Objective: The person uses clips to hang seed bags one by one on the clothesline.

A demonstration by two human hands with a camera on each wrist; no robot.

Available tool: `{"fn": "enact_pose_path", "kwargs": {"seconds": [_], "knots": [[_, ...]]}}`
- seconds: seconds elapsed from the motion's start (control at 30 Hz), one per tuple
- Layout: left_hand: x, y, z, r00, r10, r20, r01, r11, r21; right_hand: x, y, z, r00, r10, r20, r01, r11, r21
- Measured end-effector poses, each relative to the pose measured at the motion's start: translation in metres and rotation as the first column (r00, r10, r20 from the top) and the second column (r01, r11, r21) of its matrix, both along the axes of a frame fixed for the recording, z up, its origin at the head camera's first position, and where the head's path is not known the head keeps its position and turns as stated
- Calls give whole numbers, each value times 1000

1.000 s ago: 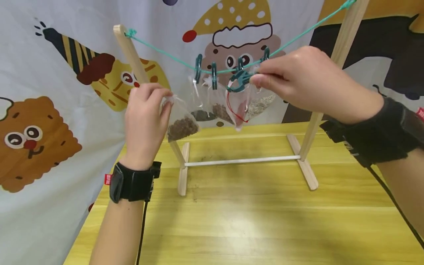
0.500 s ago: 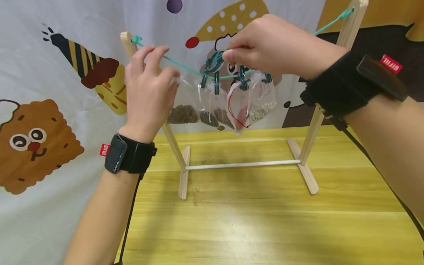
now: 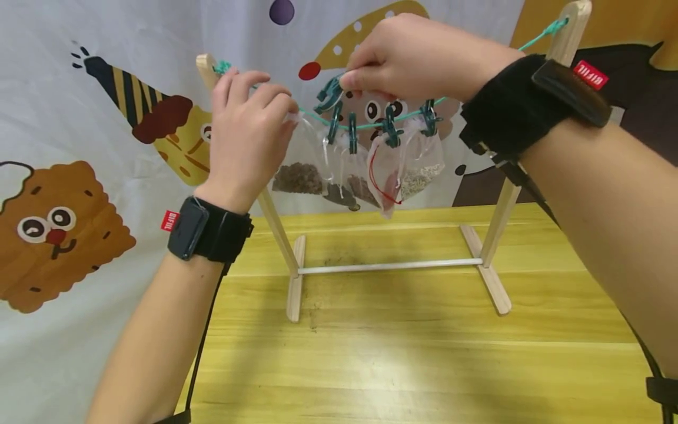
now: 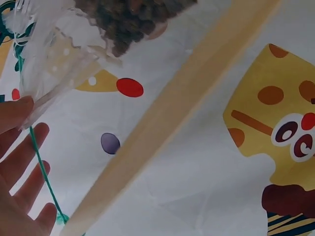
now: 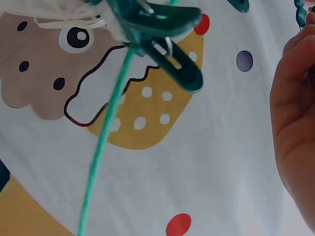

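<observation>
My left hand (image 3: 249, 129) pinches the top of a see-through drawstring bag (image 3: 301, 178) with brown bits in its bottom. In the left wrist view, the bag's gathered neck (image 4: 34, 103) is at the thumb, close to the green cord (image 4: 44, 172); the other fingers spread beyond the cord. My right hand (image 3: 402, 56) pinches a dark green clothespin (image 3: 329, 94) just above the cord, right of that bag. Further right, several similar clothespins (image 3: 352, 134) hold small bags on the cord, among them one with a red string (image 3: 385, 176) and one with pale grains (image 3: 422, 176).
A wooden stand carries the cord between its left post (image 3: 275, 229) and right post (image 3: 500, 224). A white rod (image 3: 392, 266) joins the posts low down. The stand is on a yellow wood-grain table (image 3: 371, 365). A cartoon-printed cloth (image 3: 159, 35) hangs behind.
The left hand has raised the bag of brown bits up to the cord. The right hand has moved left with the clothespin, from the hanging bags to above the cord beside that bag.
</observation>
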State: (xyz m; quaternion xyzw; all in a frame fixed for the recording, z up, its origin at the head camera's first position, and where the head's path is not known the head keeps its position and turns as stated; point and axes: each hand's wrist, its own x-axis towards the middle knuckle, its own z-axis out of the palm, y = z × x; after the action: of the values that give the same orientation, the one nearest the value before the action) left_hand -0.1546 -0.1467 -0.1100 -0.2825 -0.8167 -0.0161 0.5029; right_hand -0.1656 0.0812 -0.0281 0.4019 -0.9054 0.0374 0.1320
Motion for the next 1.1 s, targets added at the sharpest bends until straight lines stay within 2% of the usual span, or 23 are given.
{"fn": "enact_pose_path", "kwargs": {"seconds": [0.27,0.57,0.83,1.1], "knots": [[0,3,3,999,-10,50,9,1000,22,0,-13,0,999,-16,31,14,999,39],[1,6,6,997,-31,66,29,999,28,0,-23,-4,1000,-28,6,28,996,87],[2,8,8,993,-13,114,12,1000,7,-2,-30,-8,996,-26,81,18,994,104],[3,4,9,987,-13,161,13,1000,0,-2,-36,-11,997,-42,69,33,991,130]]}}
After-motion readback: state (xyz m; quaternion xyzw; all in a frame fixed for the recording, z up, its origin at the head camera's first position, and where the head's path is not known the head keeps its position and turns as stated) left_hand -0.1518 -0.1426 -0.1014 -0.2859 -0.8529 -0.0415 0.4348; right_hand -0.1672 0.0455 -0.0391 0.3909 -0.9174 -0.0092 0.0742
